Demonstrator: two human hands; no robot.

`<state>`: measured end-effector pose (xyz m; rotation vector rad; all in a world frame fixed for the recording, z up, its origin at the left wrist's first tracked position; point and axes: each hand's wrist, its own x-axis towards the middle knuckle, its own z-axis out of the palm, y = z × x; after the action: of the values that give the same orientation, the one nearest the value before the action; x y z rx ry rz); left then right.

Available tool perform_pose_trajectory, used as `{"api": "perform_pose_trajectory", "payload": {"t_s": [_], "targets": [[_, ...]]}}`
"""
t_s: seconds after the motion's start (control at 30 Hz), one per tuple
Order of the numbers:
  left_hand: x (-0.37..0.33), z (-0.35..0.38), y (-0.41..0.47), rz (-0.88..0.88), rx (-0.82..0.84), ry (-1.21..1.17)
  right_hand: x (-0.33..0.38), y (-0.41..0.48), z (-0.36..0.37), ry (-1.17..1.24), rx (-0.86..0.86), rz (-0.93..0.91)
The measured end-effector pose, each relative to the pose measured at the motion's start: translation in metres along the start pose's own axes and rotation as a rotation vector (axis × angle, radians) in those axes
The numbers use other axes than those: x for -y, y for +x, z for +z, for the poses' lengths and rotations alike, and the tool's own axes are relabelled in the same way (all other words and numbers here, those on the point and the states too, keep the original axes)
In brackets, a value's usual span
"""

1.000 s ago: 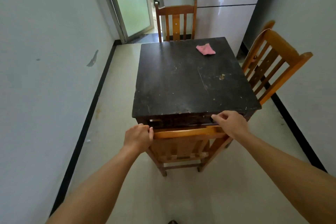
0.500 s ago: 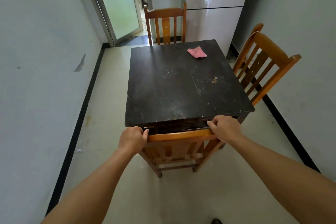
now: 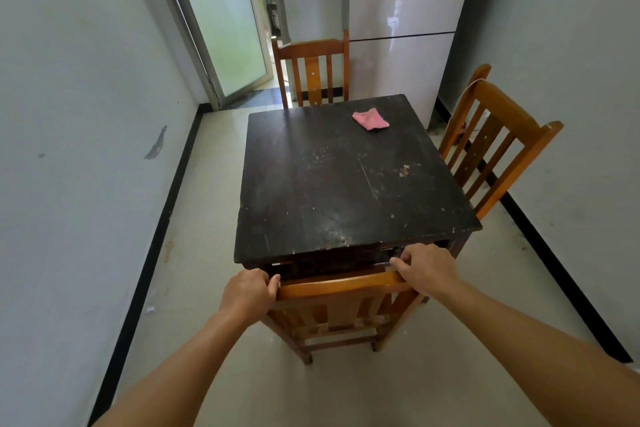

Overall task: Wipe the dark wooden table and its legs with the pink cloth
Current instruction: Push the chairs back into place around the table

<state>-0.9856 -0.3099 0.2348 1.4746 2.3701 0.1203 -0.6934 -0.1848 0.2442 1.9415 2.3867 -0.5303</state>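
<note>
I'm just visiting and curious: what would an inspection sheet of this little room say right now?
Surface: dark wooden table, top scratched and speckled with pale marks.
Job's things: pink cloth lies crumpled near the table's far right corner, untouched.
Clutter: nothing seen on the table besides the cloth.
Grippers: left hand and right hand both grip the top rail of the near chair.
Cables: nothing seen.
Surroundings: far chair, right chair, white fridge, glass door.
</note>
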Motion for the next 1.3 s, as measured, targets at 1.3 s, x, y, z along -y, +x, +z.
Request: {"api": "perform_pose_trajectory", "payload": {"t_s": [1.3], "targets": [[-0.35,0.097,0.333,-0.145,0.023,-0.031,-0.172,0.467,-0.124,-0.017,0.421,-0.263]]}}
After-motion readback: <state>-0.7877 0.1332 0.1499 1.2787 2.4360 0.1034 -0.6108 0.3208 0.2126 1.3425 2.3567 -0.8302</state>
